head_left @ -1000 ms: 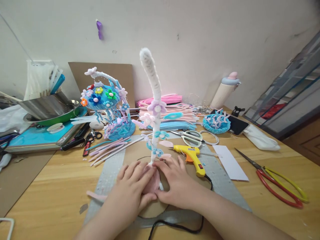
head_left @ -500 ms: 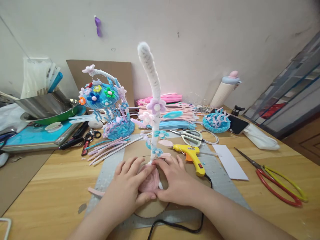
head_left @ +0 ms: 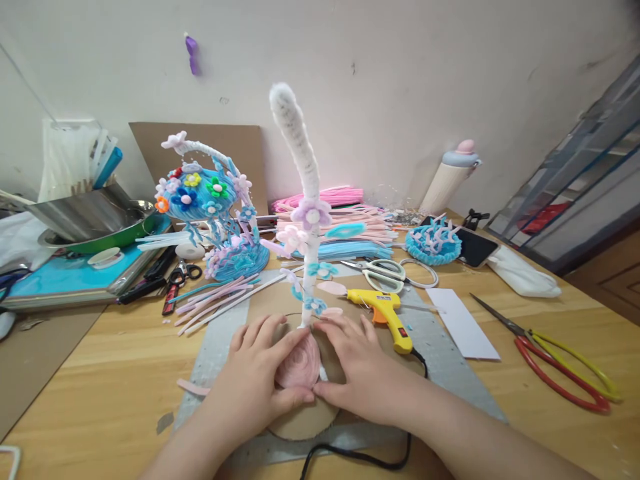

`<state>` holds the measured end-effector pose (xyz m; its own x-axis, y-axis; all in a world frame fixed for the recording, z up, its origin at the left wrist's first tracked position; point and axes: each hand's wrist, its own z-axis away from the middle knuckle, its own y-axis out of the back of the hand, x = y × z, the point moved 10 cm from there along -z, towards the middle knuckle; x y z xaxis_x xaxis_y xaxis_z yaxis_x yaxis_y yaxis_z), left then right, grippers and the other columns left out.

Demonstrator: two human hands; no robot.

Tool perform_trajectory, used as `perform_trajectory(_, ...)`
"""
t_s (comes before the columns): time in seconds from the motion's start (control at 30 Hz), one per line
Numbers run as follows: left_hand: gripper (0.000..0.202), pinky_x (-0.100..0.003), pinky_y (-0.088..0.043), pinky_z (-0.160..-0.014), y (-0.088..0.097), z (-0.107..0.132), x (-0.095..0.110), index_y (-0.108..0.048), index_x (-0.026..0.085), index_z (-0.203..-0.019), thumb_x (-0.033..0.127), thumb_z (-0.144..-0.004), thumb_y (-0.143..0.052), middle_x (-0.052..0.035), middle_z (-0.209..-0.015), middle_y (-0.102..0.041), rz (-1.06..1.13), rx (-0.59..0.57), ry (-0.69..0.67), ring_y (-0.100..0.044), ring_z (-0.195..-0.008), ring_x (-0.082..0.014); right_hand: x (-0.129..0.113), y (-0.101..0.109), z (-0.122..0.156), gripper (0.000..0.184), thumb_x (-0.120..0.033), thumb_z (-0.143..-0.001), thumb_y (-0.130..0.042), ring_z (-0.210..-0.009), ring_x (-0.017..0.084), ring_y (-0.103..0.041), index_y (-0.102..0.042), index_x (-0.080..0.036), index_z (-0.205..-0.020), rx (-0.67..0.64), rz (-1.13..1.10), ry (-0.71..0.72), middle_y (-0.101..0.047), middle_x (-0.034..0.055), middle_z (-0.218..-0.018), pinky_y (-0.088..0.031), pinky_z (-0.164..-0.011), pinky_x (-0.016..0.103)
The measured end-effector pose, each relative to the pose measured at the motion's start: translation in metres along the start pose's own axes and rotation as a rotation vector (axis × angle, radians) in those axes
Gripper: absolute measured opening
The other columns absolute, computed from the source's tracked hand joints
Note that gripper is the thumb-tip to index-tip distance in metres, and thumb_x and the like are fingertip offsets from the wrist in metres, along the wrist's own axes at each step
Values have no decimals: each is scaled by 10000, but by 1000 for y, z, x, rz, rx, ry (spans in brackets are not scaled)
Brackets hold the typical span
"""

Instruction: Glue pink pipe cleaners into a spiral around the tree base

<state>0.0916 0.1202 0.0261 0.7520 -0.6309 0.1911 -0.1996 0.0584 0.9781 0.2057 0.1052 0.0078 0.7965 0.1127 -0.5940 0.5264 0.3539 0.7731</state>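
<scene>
Far right, a blue basket (head_left: 433, 245) holds pink fuzzy bits; far left, a clear bag (head_left: 75, 157) holds pale sticks behind a steel pan (head_left: 85, 213), its inside hidden; more of the coil (head_left: 299, 369) shows between the fingers than a second ago; it is pink, wound flat, lying on a cardboard disc (head_left: 305, 423) at near centre; a white stem (head_left: 303, 173) with small flowers rises from its far edge; the left hand (head_left: 250, 380) and right hand (head_left: 360, 377) cup the coil, fingers pressed to its sides.
</scene>
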Motion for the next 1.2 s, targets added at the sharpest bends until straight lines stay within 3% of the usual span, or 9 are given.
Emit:
perform_trajectory(0.3,761,-486,-348,-962,0,1,-1,-405,407,-1369,523,-685,-716,-62,-1280,-476,60,19,7,-430,-1175,-309,1,-1,19,723,-471,-776,-613,-1428,297,-95,-330,-354,-1430,64,133,22,-190,26,-1559,42,-1104,606)
perform_trajectory(0.5,767,-498,-328,-978,1,2,-1,-425,402,-1359,534,-665,-725,-62,-1269,-489,47,43,-6,-432,-1177,-315,7,-8,18,776,-533,-756,-639,-1426,326,-83,-275,-432,-1434,76,151,36,-120,3,-1576,40,-1088,633)
perform_trajectory(0.87,764,-496,-324,-970,-2,1,-2,-422,412,-1356,518,-665,-731,-63,-1261,-486,54,17,6,-434,-1167,-310,-2,-13,18,872,-659,-721,-615,-1425,313,-98,-263,-357,-1459,45,143,67,-235,33,-1549,111,-1082,626)
perform_trajectory(1.07,782,-486,-326,-965,-3,2,-4,-402,439,-1359,515,-657,-739,-52,-1259,-482,62,15,27,-435,-1157,-305,1,-20,24,851,-656,-776,-545,-1422,314,-135,-221,-308,-1481,61,113,72,-235,62,-1547,0,-1111,620)
perform_trajectory(1.2,755,-473,-328,-960,-2,2,-5,-443,425,-1341,578,-654,-716,-58,-1246,-494,77,14,25,-446,-1134,-304,2,-30,27,818,-689,-812,-453,-1402,366,-179,-225,-282,-1484,95,159,110,-270,102,-1531,-22,-1068,699)
